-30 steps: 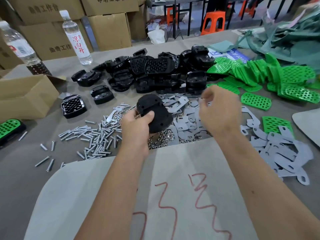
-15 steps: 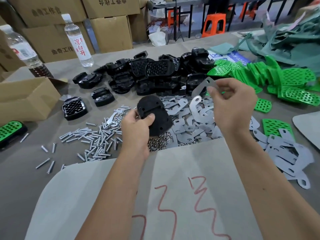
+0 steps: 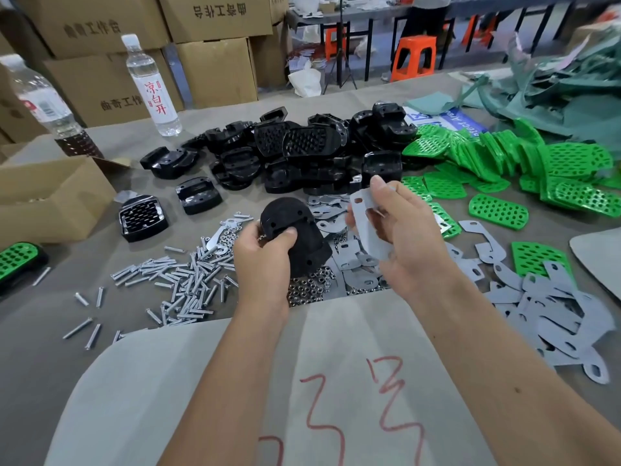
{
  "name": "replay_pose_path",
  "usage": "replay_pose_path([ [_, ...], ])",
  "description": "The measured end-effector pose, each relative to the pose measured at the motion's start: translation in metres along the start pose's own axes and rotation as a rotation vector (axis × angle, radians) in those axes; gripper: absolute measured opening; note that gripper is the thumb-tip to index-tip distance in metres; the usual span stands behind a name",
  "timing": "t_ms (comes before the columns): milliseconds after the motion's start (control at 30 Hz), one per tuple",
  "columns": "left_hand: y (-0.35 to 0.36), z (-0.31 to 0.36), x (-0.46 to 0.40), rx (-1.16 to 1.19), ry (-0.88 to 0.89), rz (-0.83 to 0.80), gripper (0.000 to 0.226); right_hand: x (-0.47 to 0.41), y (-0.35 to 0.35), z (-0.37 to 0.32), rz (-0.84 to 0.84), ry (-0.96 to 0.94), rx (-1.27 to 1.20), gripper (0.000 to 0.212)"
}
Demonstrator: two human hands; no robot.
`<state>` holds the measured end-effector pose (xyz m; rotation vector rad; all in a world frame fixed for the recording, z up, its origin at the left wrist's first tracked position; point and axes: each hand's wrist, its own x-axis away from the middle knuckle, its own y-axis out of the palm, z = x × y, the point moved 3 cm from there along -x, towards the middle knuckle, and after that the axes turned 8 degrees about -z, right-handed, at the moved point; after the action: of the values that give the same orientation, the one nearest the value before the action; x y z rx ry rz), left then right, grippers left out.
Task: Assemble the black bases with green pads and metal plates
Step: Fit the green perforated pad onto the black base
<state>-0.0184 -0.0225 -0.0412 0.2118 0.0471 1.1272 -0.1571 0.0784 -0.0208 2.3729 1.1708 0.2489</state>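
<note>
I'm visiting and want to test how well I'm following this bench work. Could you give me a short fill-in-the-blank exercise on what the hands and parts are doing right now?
1. The left hand holds a ____ base.
2. The right hand holds a grey metal ____ with its fingers.
3. The perforated pads lying to the right are ____ in colour.
4. The loose screws lie on the table to the ____ of the left hand.

Missing words: black; plate; green; left
</note>
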Motion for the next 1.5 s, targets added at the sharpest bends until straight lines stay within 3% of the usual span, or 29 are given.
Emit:
replay_pose_path([
  [100,0.000,0.000,0.000,0.015,-0.006,0.001,0.015,0.003,0.008,0.000,-0.099,0.040,-0.211,0.018],
  [367,0.000,0.000,-0.001,0.029,-0.028,0.001,0.017,0.004,0.015,0.000,-0.157,0.157,-0.154,0.033],
  [467,-0.001,-0.001,-0.002,0.023,-0.034,-0.004,0.017,0.003,0.013,0.003,-0.160,0.101,0.021,0.011],
  [567,-0.005,0.000,-0.004,-0.041,-0.006,-0.015,0.019,0.004,0.012,0.004,-0.141,-0.067,0.396,0.028],
  [700,-0.008,0.003,-0.008,-0.140,0.061,-0.052,0.021,0.004,0.014,0.008,-0.176,-0.139,0.403,0.037],
  [967,-0.008,0.001,-0.009,-0.112,0.046,-0.074,0.024,0.002,0.012,0.010,-0.175,-0.157,0.456,0.036],
  [1067,-0.008,0.000,-0.009,-0.089,0.032,-0.074,0.022,0.000,0.009,0.008,-0.102,-0.197,0.429,0.033],
  [1233,-0.014,0.000,-0.012,-0.016,-0.002,-0.001,0.018,-0.006,-0.012,0.002,0.147,-0.171,0.429,0.008],
  [1367,-0.023,0.004,-0.014,0.010,0.040,0.095,0.013,-0.008,-0.017,0.000,0.223,-0.198,0.730,0.023],
  [1433,-0.026,0.005,-0.015,0.018,0.064,0.127,0.011,-0.005,-0.010,-0.003,0.137,-0.314,1.035,0.043],
  [1500,-0.028,0.005,-0.016,0.023,0.077,0.146,0.012,-0.002,0.000,-0.002,0.009,-0.429,1.272,0.043],
])
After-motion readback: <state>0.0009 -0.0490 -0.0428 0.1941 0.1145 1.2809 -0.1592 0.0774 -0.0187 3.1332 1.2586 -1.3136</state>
